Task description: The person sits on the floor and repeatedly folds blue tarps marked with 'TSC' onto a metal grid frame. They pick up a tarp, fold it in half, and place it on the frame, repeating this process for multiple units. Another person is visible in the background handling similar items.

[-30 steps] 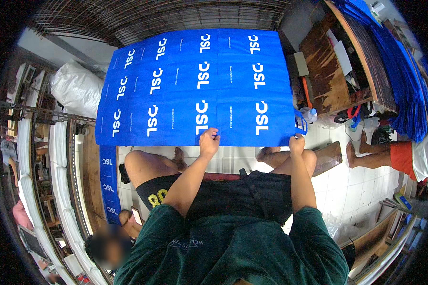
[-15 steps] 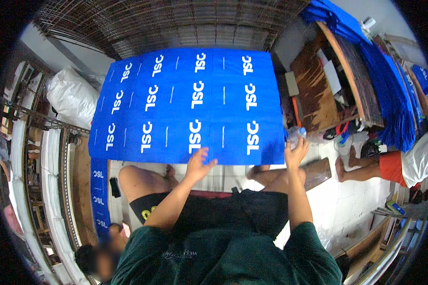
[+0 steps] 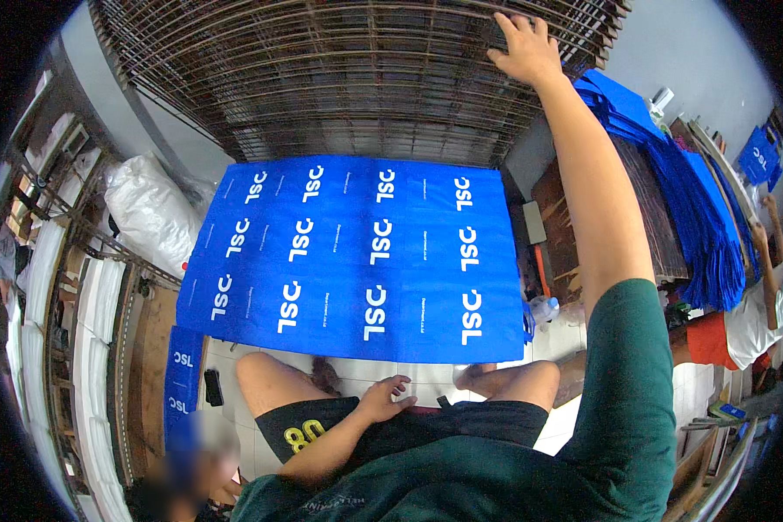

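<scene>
A wide sheet of blue fabric (image 3: 339, 261) with rows of white print lies flat in front of me. Beyond its far edge rises a stack of dark wire racks (image 3: 348, 78). My right hand (image 3: 528, 52) reaches up to the racks' right side, its fingers spread and the fingertips at the top wires. My left hand (image 3: 385, 400) hovers above my lap, just short of the fabric's near edge. Its fingers are loosely bent and apart, with nothing in them.
A clear plastic bottle (image 3: 544, 309) stands right of the fabric. Blue fabric pieces (image 3: 705, 235) hang over a wooden bench at the right, where another person (image 3: 757, 322) is. A white plastic-wrapped bundle (image 3: 148, 213) and shelving (image 3: 96, 313) are on the left; a second person (image 3: 183, 478) is at lower left.
My right hand has gone from beside the bottle up to the wire racks. My left hand has drawn back from the fabric's near edge toward my lap. The view has tilted upward.
</scene>
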A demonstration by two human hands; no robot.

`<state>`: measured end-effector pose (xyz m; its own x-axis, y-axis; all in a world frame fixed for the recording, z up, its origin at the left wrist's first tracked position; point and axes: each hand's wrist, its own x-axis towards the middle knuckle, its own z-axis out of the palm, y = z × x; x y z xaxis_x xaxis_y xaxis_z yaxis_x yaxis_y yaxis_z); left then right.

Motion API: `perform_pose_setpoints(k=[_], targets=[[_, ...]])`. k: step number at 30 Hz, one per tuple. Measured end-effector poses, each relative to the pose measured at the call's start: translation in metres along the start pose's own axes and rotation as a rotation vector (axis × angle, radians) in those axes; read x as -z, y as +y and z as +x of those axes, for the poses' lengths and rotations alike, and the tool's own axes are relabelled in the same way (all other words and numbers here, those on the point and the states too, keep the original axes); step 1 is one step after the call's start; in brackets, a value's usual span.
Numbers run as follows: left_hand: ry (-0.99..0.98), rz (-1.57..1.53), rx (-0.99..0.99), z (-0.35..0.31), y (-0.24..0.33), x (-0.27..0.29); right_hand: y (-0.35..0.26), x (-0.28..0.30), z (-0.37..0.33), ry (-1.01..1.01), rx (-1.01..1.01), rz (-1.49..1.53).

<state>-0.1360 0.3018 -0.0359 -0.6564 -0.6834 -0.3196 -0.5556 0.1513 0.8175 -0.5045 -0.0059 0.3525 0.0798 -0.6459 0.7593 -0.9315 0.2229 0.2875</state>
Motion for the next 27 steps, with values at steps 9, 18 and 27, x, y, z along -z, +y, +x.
perform_pose_setpoints(k=[9, 18, 27], targets=[[0.059, 0.019, 0.066, -0.004, -0.013, 0.017, -0.024, 0.026, -0.070, 0.167, 0.115, 0.302], [-0.002, 0.041, -0.023, -0.010, -0.008, 0.005, -0.107, 0.062, -0.393, -0.256, 0.121, 0.621], [-0.034, 0.102, 0.040, -0.004, -0.017, -0.001, -0.167, 0.044, -0.494, -0.754, -0.060, 0.654]])
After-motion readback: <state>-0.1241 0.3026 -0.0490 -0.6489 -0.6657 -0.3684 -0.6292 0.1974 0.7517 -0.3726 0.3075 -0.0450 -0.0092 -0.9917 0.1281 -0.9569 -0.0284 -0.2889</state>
